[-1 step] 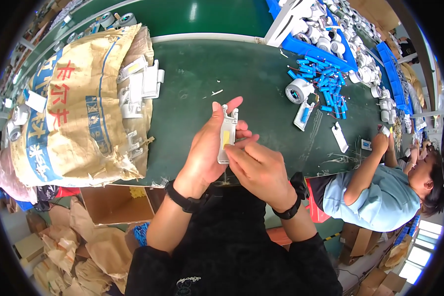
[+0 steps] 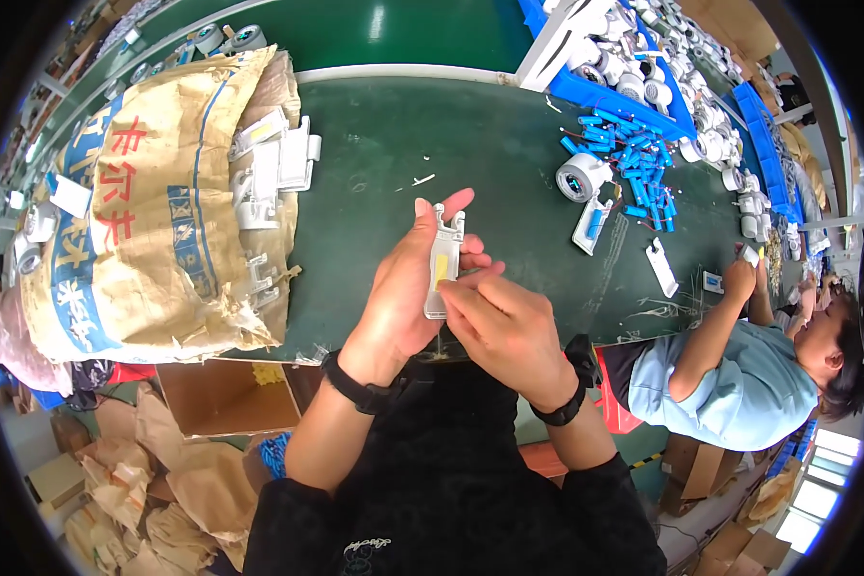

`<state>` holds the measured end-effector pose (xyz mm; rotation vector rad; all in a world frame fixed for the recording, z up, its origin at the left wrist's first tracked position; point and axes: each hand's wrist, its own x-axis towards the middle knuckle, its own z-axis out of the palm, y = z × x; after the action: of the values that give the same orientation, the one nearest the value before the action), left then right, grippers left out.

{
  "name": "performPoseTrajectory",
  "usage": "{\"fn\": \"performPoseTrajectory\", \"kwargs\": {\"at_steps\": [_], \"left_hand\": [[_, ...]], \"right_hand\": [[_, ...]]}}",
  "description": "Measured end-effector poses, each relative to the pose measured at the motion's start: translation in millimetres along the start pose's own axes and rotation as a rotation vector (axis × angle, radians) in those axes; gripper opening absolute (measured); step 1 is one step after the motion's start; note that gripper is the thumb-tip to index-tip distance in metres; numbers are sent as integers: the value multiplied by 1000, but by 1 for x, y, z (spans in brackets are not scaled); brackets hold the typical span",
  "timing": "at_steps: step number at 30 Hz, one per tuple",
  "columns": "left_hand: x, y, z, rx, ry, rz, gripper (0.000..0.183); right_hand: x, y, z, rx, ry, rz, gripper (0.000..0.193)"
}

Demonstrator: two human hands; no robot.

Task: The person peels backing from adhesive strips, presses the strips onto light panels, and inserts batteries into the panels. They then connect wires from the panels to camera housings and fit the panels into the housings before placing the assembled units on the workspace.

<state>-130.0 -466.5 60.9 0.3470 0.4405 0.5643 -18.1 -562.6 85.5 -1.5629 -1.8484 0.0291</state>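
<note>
My left hand [image 2: 401,288] holds a slim white plastic housing [image 2: 448,242] upright over the table's front edge, its hooked end pointing away from me. The thumb lies along the left side and the fingers reach behind it. On its face is a yellow pad [image 2: 441,267]. My right hand [image 2: 509,322] is closed, with thumb and forefinger pinched at the lower end of that pad; its other fingers are curled. To the right lie a similar white piece with a blue cell [image 2: 593,227], a plain white strip [image 2: 660,267] and a round white fan head [image 2: 582,179].
A big torn paper sack [image 2: 144,221] with white housings [image 2: 293,158] at its mouth fills the left side. Blue cells [image 2: 634,154] lie heaped before a blue bin [image 2: 634,106] of white fan heads. At the right, a co-worker in a light blue shirt [image 2: 730,384] works at the table.
</note>
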Motion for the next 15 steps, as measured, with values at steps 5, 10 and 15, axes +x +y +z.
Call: {"fn": "performPoseTrajectory", "kwargs": {"at_steps": [5, 10, 15], "left_hand": [[-4, 5, 4, 55, 39, 15, 62], [-10, 8, 17, 115, 140, -25, 60], [-2, 1, 7, 73, 84, 6, 63]], "right_hand": [[-4, 5, 6, 78, 10, 67, 24], [-6, 7, -8, 82, 77, 113, 22], [-7, 5, -5, 78, -40, 63, 22]]}}
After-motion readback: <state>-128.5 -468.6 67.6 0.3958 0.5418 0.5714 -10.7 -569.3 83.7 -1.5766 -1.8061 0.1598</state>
